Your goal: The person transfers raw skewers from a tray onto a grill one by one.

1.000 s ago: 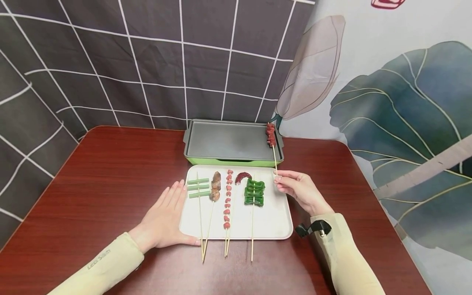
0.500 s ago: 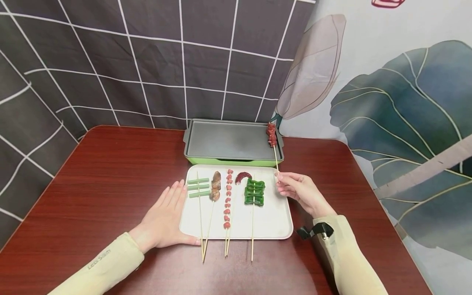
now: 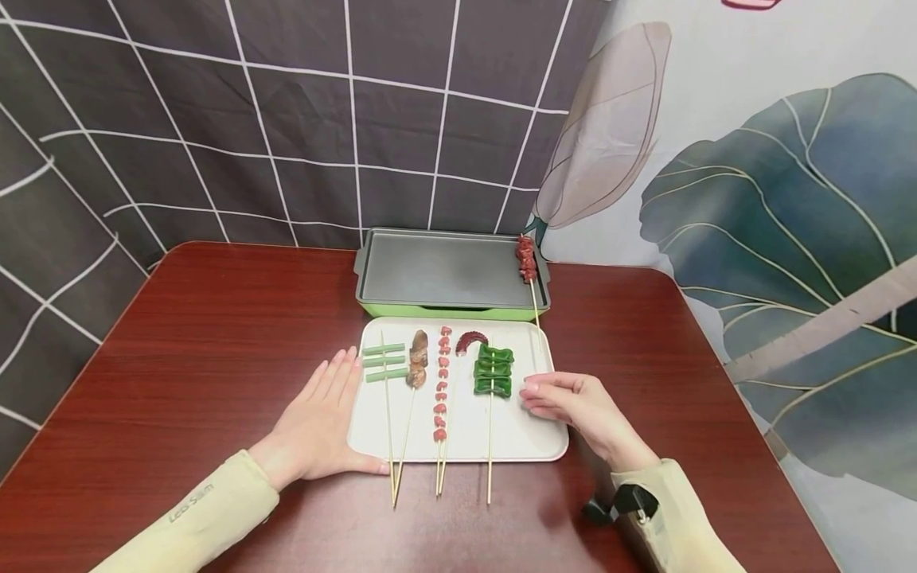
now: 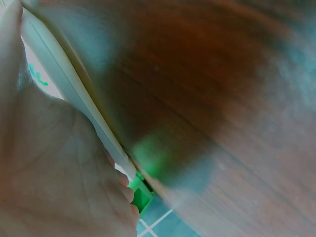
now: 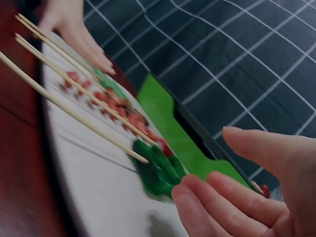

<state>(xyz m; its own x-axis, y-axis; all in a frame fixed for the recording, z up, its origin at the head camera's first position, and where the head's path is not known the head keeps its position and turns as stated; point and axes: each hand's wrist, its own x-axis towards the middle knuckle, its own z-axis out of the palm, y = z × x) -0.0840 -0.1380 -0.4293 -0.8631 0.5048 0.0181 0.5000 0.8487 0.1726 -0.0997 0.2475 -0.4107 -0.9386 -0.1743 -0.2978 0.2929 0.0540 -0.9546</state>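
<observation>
My left hand (image 3: 325, 422) rests with straight fingers along the left edge of a white tray (image 3: 530, 434). Its thumb touches the near rim by the skewer ends. Over the tray's right side is my right hand (image 3: 576, 410), holding nothing; in the right wrist view its thumb and fingers (image 5: 232, 197) stand apart. The green pepper skewer (image 3: 493, 370) lies just left of these fingertips. A red meat skewer (image 3: 526, 259) lies on the right end of the grill pan (image 3: 440, 267), its stick reaching over the tray's far right corner.
The tray also bears a green stalk skewer (image 3: 384, 360), a brown meat skewer (image 3: 418, 362), a skewer of small red pieces (image 3: 441, 386) and a dark red curled piece (image 3: 470, 342). Several sticks overhang its near edge. A gridded cloth (image 3: 286, 119) hangs behind the table (image 3: 236, 334).
My right hand has let go of the red meat skewer's stick and moved toward me and slightly left. That skewer stays on the pan. The left hand keeps its place.
</observation>
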